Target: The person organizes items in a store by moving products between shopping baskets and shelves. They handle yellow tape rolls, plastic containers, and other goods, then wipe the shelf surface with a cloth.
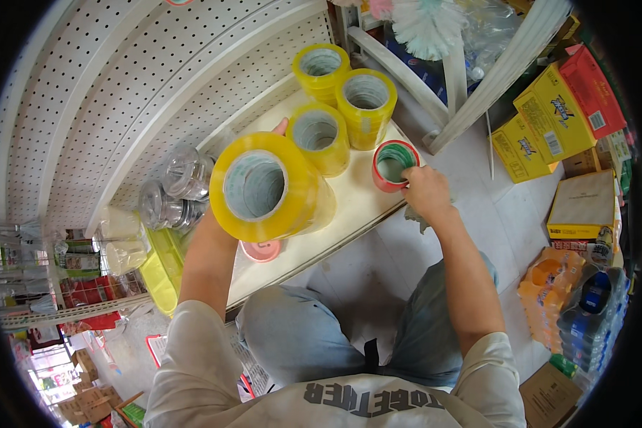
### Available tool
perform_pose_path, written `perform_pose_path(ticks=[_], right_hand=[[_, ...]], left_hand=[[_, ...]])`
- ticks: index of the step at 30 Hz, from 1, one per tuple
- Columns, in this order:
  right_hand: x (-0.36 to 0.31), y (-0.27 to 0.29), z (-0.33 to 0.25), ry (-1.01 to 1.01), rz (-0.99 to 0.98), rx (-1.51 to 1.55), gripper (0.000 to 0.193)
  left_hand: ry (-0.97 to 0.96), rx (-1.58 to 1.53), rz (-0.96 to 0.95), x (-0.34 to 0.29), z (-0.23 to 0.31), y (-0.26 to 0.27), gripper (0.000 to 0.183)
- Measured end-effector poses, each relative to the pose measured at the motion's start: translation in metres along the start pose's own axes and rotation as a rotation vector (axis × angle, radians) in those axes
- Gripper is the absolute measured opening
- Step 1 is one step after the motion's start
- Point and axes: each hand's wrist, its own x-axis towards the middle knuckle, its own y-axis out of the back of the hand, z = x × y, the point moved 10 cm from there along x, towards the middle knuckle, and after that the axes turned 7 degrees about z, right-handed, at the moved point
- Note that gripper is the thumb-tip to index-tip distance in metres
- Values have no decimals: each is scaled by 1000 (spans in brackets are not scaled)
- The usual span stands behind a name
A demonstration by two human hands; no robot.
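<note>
My left hand [281, 127] is wrapped round a tall stack of yellowish clear packing tape rolls [310, 207]; the stack hides most of the hand, with only a fingertip showing past the far side. My right hand [428, 191] pinches the near right rim of a red tape roll [387, 187] with a green inner core, at the shelf's right part. Between the hands and behind them stand more stacks of yellow tape: one in the middle [319, 160], one at right [369, 128] and one farthest back [319, 89]. A round pink object [262, 250] lies partly under the held stack.
The white shelf board [349, 203] has a perforated back panel [178, 93]. Clear plastic jars [185, 173] and yellow-green trays [160, 267] sit left. A white upright post [496, 75] rises at back right. Yellow cartons [553, 114] and wrapped bottles [592, 314] line the right floor.
</note>
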Motion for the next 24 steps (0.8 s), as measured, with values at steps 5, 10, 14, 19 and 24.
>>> perform_pose_path(ticks=[5, 10, 14, 19, 24], right_hand=[[2, -3, 3, -10, -41, -8, 11], [2, -4, 2, -8, -132, -23, 19], [-9, 20, -16, 15, -108, 25, 35], [-41, 44, -68, 113, 88, 261, 27], [-71, -34, -123, 43, -335, 554, 37]], left_hand=[[-31, 68, 23, -7, -5, 0, 51], [-139, 240, 116, -25, -3, 12, 48], [-265, 528, 273, -63, 1, 20, 46], [-376, 873, 386, -96, -25, 43, 36], [-408, 761, 343, -116, -62, 20, 64]])
